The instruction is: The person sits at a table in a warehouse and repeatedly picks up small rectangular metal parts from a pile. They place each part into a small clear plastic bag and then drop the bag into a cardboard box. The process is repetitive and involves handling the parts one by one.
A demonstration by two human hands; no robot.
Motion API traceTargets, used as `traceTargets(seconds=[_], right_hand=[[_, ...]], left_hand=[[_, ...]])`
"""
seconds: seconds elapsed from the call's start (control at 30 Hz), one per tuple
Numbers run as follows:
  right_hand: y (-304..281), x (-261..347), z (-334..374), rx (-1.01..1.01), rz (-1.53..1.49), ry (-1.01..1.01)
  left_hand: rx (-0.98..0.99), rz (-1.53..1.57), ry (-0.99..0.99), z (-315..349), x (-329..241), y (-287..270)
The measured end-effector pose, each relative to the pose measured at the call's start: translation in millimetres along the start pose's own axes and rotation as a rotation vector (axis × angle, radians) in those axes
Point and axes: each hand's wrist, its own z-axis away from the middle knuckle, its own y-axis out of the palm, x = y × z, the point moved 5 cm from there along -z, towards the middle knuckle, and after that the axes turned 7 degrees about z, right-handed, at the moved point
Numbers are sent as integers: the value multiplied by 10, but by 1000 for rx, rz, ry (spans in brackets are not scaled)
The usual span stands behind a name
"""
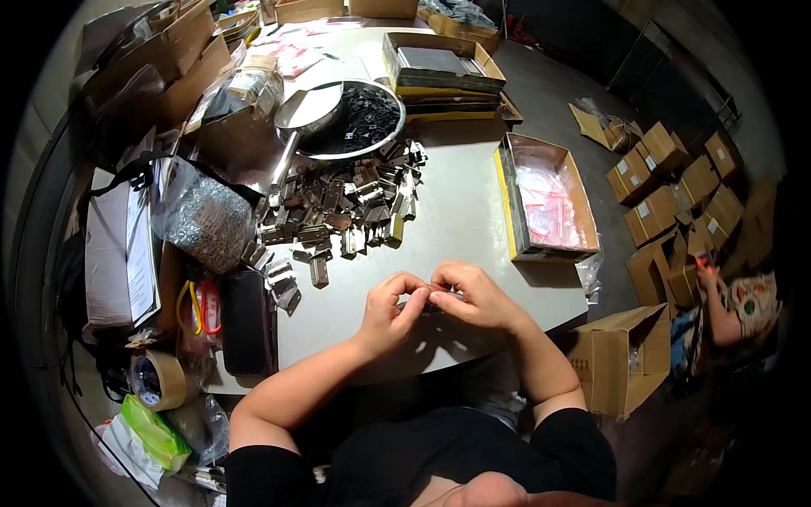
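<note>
My left hand point(394, 309) and my right hand point(473, 294) meet over the near edge of the white table point(460, 198). Thumbs and fingers of both are pinched together, fingertips touching. A small dark bit shows beneath them, but what they hold is mostly hidden. Beyond my left hand spreads a heap of small metal hinge-like pieces point(334, 198). One such piece point(318, 271) lies at its near side. Behind the heap stands a steel bowl point(400, 127) of black small parts point(367, 118), with a metal scoop point(308, 110) resting across its left side.
At the right edge sits an open box point(503, 198) of clear red-edged bags point(545, 198). A black case point(246, 321), yellow-handled scissors point(187, 306) and a bag of metal bits point(207, 215) line the left. Cardboard boxes point(650, 207) stand on the floor, where another person's arm point(718, 308) shows.
</note>
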Motion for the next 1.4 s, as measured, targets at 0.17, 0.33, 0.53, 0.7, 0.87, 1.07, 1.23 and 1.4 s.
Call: traceTargets(seconds=[0.17,0.33,0.53,0.7,0.87,1.07,1.23,1.4], right_hand=[[-107,-36,223,-23,-51,97],[-316,-126,743,-119,24,179],[-1352,-200,2284,-682,94,528],[-1919,-100,3103,-929,889,814],[-2039,-432,2345,-863,844,761],[-1819,-1004,553,-567,810,315],[-1775,-1777,-58,-179,1030,592],[-1842,-1590,198,-445,743,622]], left_hand=[[-58,200,-131,41,127,-10],[-17,157,-151,33,152,37],[-54,237,-202,80,214,54],[-21,222,-239,100,197,98],[5,220,-240,86,229,109],[40,228,-284,54,172,112],[23,188,-244,56,268,66],[24,153,-215,58,220,83]])
